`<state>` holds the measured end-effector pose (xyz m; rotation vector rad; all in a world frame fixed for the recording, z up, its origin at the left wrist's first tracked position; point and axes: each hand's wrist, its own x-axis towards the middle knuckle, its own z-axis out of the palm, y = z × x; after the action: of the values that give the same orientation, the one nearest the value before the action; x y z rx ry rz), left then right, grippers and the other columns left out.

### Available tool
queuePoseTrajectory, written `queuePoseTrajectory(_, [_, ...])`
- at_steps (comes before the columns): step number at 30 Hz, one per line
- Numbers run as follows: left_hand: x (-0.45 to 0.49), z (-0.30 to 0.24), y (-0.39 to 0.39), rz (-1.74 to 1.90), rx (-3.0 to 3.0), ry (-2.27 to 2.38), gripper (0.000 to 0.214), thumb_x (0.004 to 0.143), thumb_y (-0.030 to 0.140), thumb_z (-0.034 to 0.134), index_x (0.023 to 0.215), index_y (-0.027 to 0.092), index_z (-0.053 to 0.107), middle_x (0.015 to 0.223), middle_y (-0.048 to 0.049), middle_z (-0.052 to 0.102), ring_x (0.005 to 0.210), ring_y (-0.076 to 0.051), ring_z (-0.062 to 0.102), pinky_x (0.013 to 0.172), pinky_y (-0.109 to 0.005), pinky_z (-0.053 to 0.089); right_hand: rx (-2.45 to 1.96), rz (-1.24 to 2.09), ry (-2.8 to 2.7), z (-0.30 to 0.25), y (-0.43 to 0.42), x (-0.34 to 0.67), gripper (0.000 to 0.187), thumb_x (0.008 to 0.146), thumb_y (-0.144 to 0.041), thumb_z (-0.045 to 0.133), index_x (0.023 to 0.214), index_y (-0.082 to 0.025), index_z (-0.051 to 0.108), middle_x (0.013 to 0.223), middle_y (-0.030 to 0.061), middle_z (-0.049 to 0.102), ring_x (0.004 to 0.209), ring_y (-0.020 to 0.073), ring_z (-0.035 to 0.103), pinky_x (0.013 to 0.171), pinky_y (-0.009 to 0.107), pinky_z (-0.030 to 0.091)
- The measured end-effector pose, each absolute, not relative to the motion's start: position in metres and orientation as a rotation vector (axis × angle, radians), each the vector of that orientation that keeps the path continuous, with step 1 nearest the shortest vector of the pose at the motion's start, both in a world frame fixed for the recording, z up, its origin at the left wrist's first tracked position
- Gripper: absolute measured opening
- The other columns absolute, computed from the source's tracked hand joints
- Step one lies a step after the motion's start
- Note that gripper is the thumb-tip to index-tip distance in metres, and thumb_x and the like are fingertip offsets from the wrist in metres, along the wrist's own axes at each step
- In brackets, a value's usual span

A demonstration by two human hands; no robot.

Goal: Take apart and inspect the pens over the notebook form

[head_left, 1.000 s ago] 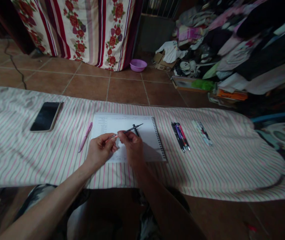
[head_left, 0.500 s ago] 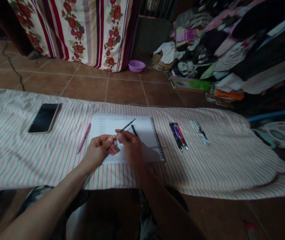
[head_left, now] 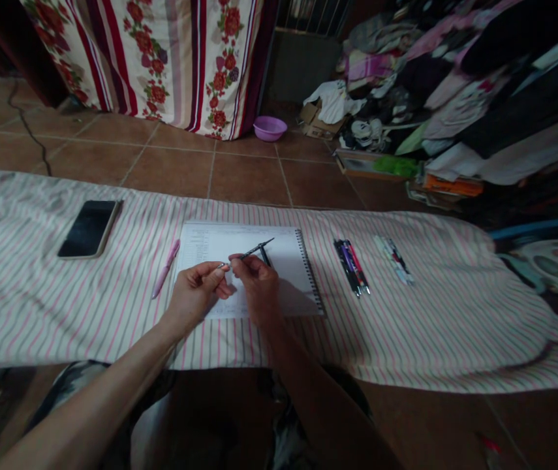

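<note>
Over the spiral notebook point(head_left: 288, 274), my two hands work close together. My right hand point(head_left: 262, 290) is closed around a slim dark pen point(head_left: 255, 250), its thin end slanting up to the right. My left hand point(head_left: 195, 290) pinches a small light-coloured pen part point(head_left: 222, 266) near the pen's other end; whether the two are joined is too small to tell. Just beyond my right fingers, a short black pen piece point(head_left: 265, 256) lies on the page, partly hidden by the hand. A pink pen point(head_left: 166, 269) rests beside the notebook's left edge.
On the striped cloth point(head_left: 112, 313) lie a phone point(head_left: 89, 228) at left, several dark and coloured pens point(head_left: 352, 267) right of the notebook, and lighter pens point(head_left: 395, 260) farther right. A purple basin point(head_left: 269, 128) and piled clothes point(head_left: 381, 85) are beyond the cloth.
The dark pen has shifted slightly right and tilted flatter, so its thin end now crosses above the short black piece. Both hands keep their grip; the whole view has shifted slightly.
</note>
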<state>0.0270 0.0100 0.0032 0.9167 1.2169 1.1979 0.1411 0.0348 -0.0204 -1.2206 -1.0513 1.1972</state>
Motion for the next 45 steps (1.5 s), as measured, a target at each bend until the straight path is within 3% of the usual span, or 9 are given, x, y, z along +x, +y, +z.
queuePoseTrajectory(8, [0.027, -0.017, 0.007, 1.322, 1.242, 1.37, 0.022, 0.076, 0.031, 0.064, 0.091, 0.016, 0.068, 0.063, -0.0004, 0.069, 0.058, -0.014, 0.065, 0.066, -0.026, 0.053, -1.286, 1.174, -0.982, -0.019, 0.03, 0.136, 0.022, 0.066, -0.039, 0.067, 0.065, -0.018, 0.062, 0.06, -0.0016, 0.061, 0.057, 0.0115, 0.054, 0.056, 0.023, 0.041])
queuePoseTrajectory(12, [0.029, -0.012, 0.009, 1.278, 1.067, 1.297, 0.025, 0.072, 0.034, 0.067, 0.086, 0.013, 0.067, 0.057, -0.0009, 0.067, 0.052, -0.014, 0.062, 0.058, -0.026, 0.053, -1.241, 1.202, -0.966, -0.02, 0.03, 0.138, 0.023, 0.067, -0.039, 0.067, 0.065, -0.017, 0.062, 0.058, -0.0027, 0.057, 0.055, 0.01, 0.049, 0.056, 0.023, 0.039])
queuePoseTrajectory(20, [0.019, 0.002, 0.015, 1.086, 0.808, 1.033, 0.03, 0.066, 0.038, 0.073, 0.071, 0.01, 0.066, 0.053, -0.0028, 0.064, 0.047, -0.011, 0.058, 0.05, -0.021, 0.047, -1.073, 1.476, -1.042, -0.02, 0.036, 0.151, 0.026, 0.072, -0.034, 0.065, 0.094, -0.021, 0.072, 0.064, -0.0028, 0.058, 0.06, 0.0089, 0.045, 0.059, 0.024, 0.037])
queuePoseTrajectory(28, [0.018, 0.001, 0.014, 1.07, 0.834, 1.03, 0.028, 0.068, 0.036, 0.071, 0.076, 0.01, 0.067, 0.054, -0.0027, 0.064, 0.047, -0.011, 0.058, 0.05, -0.021, 0.047, -1.114, 1.357, -1.07, -0.01, 0.036, 0.15, 0.01, 0.067, -0.029, 0.068, 0.068, -0.02, 0.071, 0.069, -0.001, 0.065, 0.063, 0.0102, 0.053, 0.064, 0.025, 0.041])
queuePoseTrajectory(35, [0.03, -0.007, 0.002, 1.294, 1.161, 1.438, 0.024, 0.077, 0.031, 0.061, 0.092, 0.013, 0.067, 0.059, -0.0006, 0.066, 0.054, -0.013, 0.061, 0.061, -0.026, 0.05, -1.22, 1.231, -0.943, -0.017, 0.028, 0.133, 0.017, 0.068, -0.035, 0.068, 0.068, -0.018, 0.067, 0.067, -0.0009, 0.065, 0.065, 0.0128, 0.056, 0.065, 0.026, 0.042])
queuePoseTrajectory(40, [0.032, -0.014, 0.003, 1.31, 1.289, 1.518, 0.019, 0.077, 0.032, 0.061, 0.086, 0.017, 0.068, 0.063, -0.0014, 0.067, 0.06, -0.014, 0.063, 0.064, -0.026, 0.049, -1.221, 1.272, -0.855, -0.02, 0.025, 0.131, 0.021, 0.068, -0.038, 0.067, 0.066, -0.017, 0.065, 0.059, -0.0031, 0.057, 0.059, 0.0104, 0.048, 0.06, 0.024, 0.039])
queuePoseTrajectory(45, [0.028, -0.001, 0.009, 1.146, 0.943, 1.199, 0.026, 0.072, 0.037, 0.066, 0.077, 0.012, 0.064, 0.052, -0.0019, 0.064, 0.046, -0.013, 0.058, 0.053, -0.025, 0.048, -1.123, 1.389, -0.931, -0.021, 0.028, 0.144, 0.026, 0.07, -0.039, 0.065, 0.086, -0.019, 0.072, 0.065, -0.0013, 0.057, 0.062, 0.0108, 0.046, 0.06, 0.025, 0.037])
